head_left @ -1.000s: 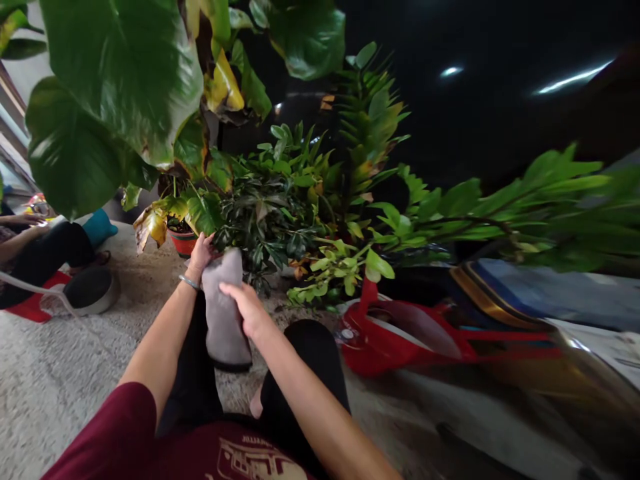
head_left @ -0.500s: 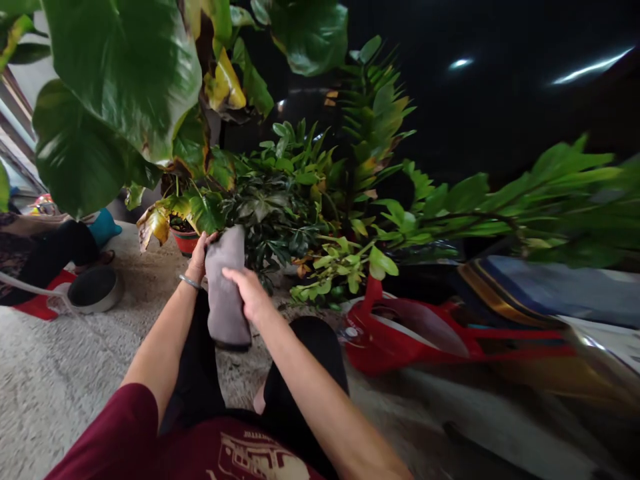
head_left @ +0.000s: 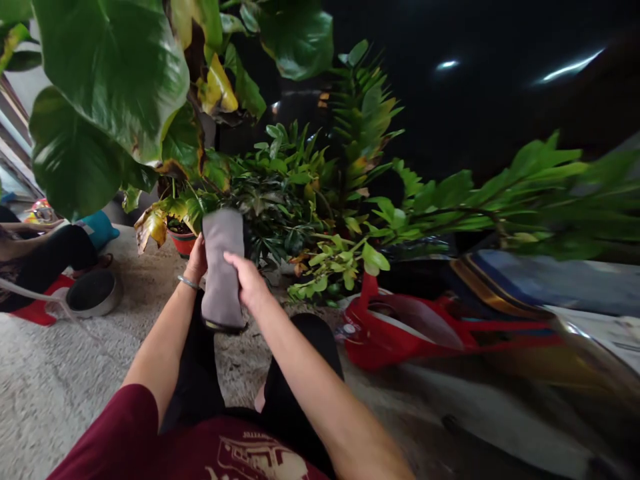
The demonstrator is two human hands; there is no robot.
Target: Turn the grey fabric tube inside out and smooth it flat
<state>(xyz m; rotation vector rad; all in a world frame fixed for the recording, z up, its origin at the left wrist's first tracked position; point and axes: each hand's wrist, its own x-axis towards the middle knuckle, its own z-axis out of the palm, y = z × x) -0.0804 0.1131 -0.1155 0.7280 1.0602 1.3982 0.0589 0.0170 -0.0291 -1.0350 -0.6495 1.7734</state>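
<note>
A grey oblong item (head_left: 222, 267) with a soft, cloth-like surface and a dark edge at its lower end is held upright between my hands, over my knees. I cannot make out exactly what it is. On its left side, my left hand (head_left: 197, 259) grips it, the fingers partly hidden behind it. My right hand (head_left: 249, 280) is closed on the right side, thumb resting across the front face. Just behind the item stand leafy potted plants, including one in a red pot (head_left: 183, 241).
Broad green leaves (head_left: 115, 73) hang at the upper left. A red bag (head_left: 370, 333) stands on the right. At the left, another person's leg (head_left: 70, 250) shows near a round grey pan (head_left: 94, 293) and a red stool (head_left: 37, 312). The floor (head_left: 60, 387) is rough concrete.
The grey item has risen slightly and its upper end has swung a little to the left, both hands staying on it. The whole view has shifted slightly.
</note>
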